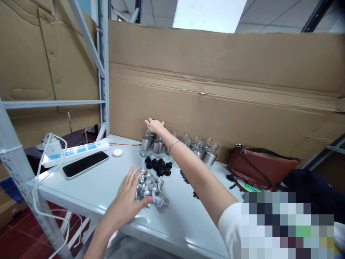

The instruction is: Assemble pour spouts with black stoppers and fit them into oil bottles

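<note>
Because the left hand (pixel 128 197) is spread beside the loose metal parts (pixel 149 182), with its thumb over their near side, a careless sweep could scatter them across the table (pixel 185 216). Just beyond that hand lie black caps (pixel 161 167), which may mix with the parts if pushed. Farther away, the right hand (pixel 155 126) is over glass bottles (pixel 146 143); I cannot tell whether it pinches one. Should its wrist drop, these closely standing bottles could topple.

Brown cardboard (pixel 229 68) stands behind the pale table (pixel 99 185), beside a grey metal frame (pixel 104 90); red floor (pixel 16 239), bright ceiling panel (pixel 207 14).
</note>
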Demonstrator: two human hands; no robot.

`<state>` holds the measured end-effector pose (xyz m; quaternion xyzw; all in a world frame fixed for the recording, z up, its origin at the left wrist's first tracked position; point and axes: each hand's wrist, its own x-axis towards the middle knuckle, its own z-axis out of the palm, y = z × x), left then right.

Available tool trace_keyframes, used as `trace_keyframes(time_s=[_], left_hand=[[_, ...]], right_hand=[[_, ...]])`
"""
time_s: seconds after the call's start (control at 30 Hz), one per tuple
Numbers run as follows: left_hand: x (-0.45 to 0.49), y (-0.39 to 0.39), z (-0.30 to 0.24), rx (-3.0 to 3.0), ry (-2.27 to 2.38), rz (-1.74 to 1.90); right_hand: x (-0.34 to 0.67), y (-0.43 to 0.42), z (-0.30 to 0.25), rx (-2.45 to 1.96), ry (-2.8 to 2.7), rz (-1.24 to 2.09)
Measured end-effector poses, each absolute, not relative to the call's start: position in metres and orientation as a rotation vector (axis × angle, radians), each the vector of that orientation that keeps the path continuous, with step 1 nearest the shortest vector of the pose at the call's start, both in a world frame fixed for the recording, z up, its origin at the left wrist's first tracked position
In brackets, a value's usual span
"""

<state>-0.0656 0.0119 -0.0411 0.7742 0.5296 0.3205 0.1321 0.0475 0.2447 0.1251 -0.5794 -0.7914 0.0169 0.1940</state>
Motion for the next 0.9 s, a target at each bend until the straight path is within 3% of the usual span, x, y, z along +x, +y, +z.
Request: trace_keyframes(time_s=[0.27,0.53,0.73,0.9], left_hand=[[-0.066,0.012,-0.040,2.223,1.547,0.969],[-0.067,0.013,-0.042,2.172,1.538,1.001],[-0.062,0.005,-0.031,2.007,1.537,1.519],[-0.047,-0.012,-0.018,1.774,1.310,1.977]], right_hand=[[0.052,0.259,0.124,-1.568,-2.134,-0.015],[0.072,0.248,0.169,-1.287,-1.982,-0.124],[0.104,0.207,0.209,-0.732,-1.544,-0.020],[0.128,0.111,0.200,-0.462,-1.470,0.261]])
